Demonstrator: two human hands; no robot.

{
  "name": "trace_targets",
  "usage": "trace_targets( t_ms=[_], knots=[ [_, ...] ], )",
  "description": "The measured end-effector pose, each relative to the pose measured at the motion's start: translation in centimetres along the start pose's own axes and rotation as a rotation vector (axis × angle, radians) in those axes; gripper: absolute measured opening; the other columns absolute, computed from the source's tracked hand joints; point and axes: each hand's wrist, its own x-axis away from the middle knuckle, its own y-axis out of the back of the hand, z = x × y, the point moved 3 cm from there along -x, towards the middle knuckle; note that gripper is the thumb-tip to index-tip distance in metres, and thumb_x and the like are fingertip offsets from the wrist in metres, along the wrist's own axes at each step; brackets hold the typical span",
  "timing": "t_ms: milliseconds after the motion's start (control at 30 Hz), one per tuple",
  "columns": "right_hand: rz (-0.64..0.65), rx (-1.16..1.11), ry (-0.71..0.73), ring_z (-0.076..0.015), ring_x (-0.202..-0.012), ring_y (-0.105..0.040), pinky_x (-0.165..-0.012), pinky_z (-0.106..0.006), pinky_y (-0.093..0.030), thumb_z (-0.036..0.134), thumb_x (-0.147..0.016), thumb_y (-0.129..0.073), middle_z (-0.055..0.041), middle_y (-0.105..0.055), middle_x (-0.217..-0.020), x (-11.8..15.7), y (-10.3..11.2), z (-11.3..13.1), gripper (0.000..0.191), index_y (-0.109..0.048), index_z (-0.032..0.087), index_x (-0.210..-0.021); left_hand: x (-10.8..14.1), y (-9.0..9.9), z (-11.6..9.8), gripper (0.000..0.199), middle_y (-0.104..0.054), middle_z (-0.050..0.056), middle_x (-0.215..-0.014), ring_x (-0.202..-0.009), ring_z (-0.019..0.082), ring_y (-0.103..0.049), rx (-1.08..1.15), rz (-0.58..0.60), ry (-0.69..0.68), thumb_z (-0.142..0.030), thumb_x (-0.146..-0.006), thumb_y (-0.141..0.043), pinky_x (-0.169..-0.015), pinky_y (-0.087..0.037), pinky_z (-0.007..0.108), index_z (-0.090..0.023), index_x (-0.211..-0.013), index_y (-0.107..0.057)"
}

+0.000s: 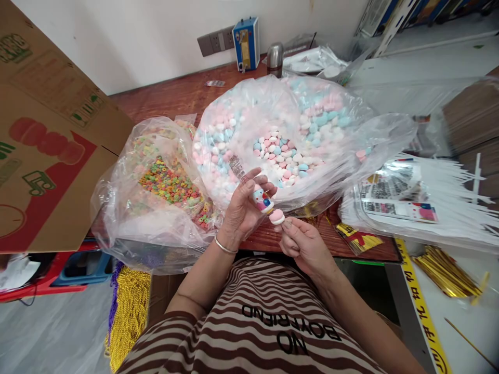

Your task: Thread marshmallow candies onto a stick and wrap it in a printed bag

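Light is bright, even. Plastic bag (376, 137) and flask (275, 59) show glare. Wall (128, 31) carries faint, soft shadow. Wide lens stretches the edges, carton (50, 67) included; cardboard (473, 114) at right blurs.

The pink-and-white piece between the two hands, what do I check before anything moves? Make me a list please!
1. Left hand holding the colourful piece: ok.
2. Right hand at the edge of the pink-and-white piece: ok, closed there; exactly what it pinches is hidden.
3. Printed clear wrapper fully around the colourful piece: cannot tell.
4. Plastic bag of pastel pieces open: ok, pieces show through its mouth.
5. Roomy space around the hands: not ok, I think; that bag and the bag of coloured rings crowd close.
6. Gold ties in sight: ok, bundled at the right.
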Motion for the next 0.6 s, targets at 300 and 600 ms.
trace_targets(
  t_ms=[300, 600],
  knots=[
    [-0.169, 1.428, 1.043, -0.0127, -0.054, -0.048, -0.057, -0.031, -0.032, 0.020, -0.098, -0.058, 0.0018, -0.057, -0.059, 1.7, -0.4, 1.7, 0.012, -0.070, 0.018, -0.099, -0.1, 0.1, 1.6, 0.022, -0.061, -0.001, -0.077, -0.068, 0.008, -0.064, 0.028, -0.231, 0.161, -0.031, -0.095, -0.067, -0.085, -0.060, 0.028, -0.016, -0.081, -0.059],
    [-0.445, 1.707, 1.101, -0.0147, -0.058, -0.054, -0.061, -0.032, -0.036, 0.024, -0.103, -0.054, -0.0044, -0.070, -0.073, 1.7, -0.7, 2.0, 0.016, -0.065, 0.014, -0.109, 0.8, -0.6, 2.8, 0.017, -0.062, -0.002, -0.078, -0.070, 0.009, -0.063, 0.039, -0.254, 0.006, -0.031, -0.093, -0.069, -0.081, -0.057, 0.026, -0.018, -0.086, -0.060]
  ],
)
